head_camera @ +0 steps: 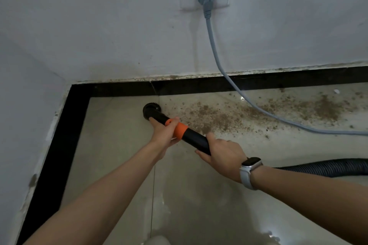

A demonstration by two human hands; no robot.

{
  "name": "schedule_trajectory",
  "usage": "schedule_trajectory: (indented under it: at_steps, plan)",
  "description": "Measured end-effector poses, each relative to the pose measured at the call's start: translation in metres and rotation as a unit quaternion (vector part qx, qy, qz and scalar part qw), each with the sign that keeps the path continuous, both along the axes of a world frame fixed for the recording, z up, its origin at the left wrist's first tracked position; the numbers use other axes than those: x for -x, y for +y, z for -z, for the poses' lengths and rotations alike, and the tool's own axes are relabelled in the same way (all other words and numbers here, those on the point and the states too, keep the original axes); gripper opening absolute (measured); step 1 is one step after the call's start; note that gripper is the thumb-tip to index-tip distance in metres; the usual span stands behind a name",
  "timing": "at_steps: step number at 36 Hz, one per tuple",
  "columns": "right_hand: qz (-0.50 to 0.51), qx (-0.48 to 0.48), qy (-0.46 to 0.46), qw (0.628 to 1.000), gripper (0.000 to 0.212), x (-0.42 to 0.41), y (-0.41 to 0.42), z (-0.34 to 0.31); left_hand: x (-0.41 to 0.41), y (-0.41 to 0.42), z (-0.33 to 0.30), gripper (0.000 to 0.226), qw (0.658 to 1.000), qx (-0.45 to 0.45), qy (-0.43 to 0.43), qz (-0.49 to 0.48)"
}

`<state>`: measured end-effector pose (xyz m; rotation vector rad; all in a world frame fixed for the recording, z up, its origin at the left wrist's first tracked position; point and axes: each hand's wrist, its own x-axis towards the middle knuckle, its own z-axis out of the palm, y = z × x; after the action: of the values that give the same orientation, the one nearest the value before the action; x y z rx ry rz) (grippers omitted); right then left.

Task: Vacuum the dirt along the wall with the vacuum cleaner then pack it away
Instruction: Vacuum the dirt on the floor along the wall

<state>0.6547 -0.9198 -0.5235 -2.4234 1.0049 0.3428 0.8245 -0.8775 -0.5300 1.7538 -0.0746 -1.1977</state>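
Clearly the vacuuming step is in hand: the left hand (163,133) and the right hand (223,155) both grip the black plastic vacuum wand with orange collar (191,137), its round brush head (151,110) down on the beige floor tile (111,145) near the corner. Next, I think, it must sweep right through the brown crumbly dirt (229,117) beside the black skirting strip (199,85), minding the grey power cord (249,99).

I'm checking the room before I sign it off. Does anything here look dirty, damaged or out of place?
Yes. Brown dirt is strewn over the floor along the wall, right of the vacuum nozzle. The grey power cord trails through it, and the skirting's top edge looks grimy.
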Motion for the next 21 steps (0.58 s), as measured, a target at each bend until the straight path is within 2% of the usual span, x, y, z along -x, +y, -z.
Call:
schedule_trajectory:
  at_steps: [9, 13, 21]
  plan:
    - [0.088, -0.004, -0.015, 0.996, 0.032, -0.002, -0.008, 0.002, 0.008, -0.033, 0.002, 0.107, 0.998, 0.003, -0.027, 0.061]
    - [0.114, -0.002, -0.016, 0.993, 0.032, 0.004, -0.012, 0.002, 0.016, -0.046, 0.001, 0.103, 0.997, -0.002, -0.032, 0.07]
    - [0.101, 0.019, 0.018, 0.995, 0.036, 0.022, -0.015, 0.0, 0.032, -0.05, 0.007, 0.1, 0.993, -0.017, -0.052, 0.1]
